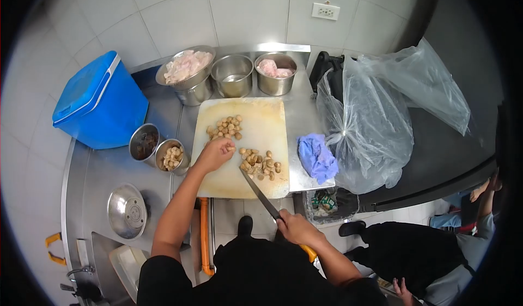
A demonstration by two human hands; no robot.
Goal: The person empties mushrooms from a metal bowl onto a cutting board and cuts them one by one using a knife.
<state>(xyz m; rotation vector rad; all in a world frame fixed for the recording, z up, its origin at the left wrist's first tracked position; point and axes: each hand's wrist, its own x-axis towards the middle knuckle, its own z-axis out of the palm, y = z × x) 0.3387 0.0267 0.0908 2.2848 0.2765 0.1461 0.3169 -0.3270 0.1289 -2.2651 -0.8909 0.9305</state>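
A pale cutting board [218,186] lies in front of me with two groups of small brown mushrooms. The farther heap of whole mushrooms [226,126] sits just beyond my left hand [217,153], whose fingers are pinched around one mushroom [232,148]. The nearer group of mushrooms [260,164], some looking cut, lies to the right of that hand. My right hand [297,227] grips a knife [259,193] with a yellow handle end. Its blade points up and left, and the tip is beside the nearer group.
Left of the board stand a metal cup of mushrooms [173,157], a cup of dark pieces [144,142] and a blue cooler [101,102]. Behind are metal pots [232,76] and raw meat [188,66]. A purple cloth [317,158] and plastic bag [376,142] lie right; another person [419,251] stands nearby.
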